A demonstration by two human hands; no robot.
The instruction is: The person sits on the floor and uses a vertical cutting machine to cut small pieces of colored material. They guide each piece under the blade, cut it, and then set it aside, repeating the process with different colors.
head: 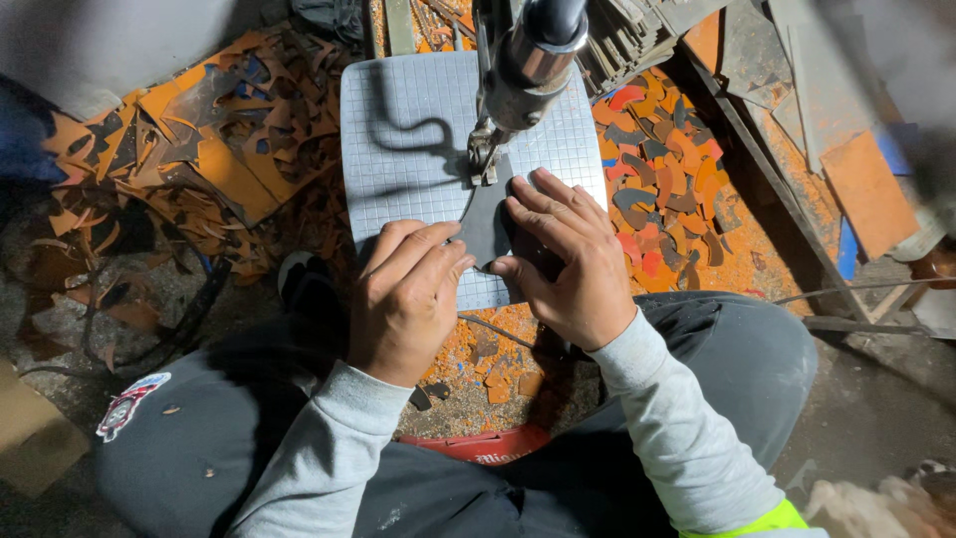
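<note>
- Two hands work at a small pale grey gridded tabletop (398, 149), set low in front of a seated person.
- Left hand (403, 299): fingers curled, the fingertips pressing the near left edge of a dark curved piece (488, 224) that lies flat on the grid.
- Right hand (568, 259): fingers spread and laid flat on the right part of the same piece, holding it down rather than gripping it.
- Dark piece sits at the near middle of the tabletop, its far tip directly under the metal machine head (523, 70), which comes down from the far side.
- Labels: a red strip with white lettering (478, 445) lies near, between the knees; a round red, white and blue patch (129, 403) sits on the dark trouser leg, near left.
- Right of the tabletop: a heap of orange, red and grey cut shapes (662, 189).
- Left of it: a pile of orange and dark offcuts (219, 130).
- Floor (886, 399): grey, dusty, littered with orange crumbs.
- Far right: stacked flat sheets (866, 189), orange and grey.
</note>
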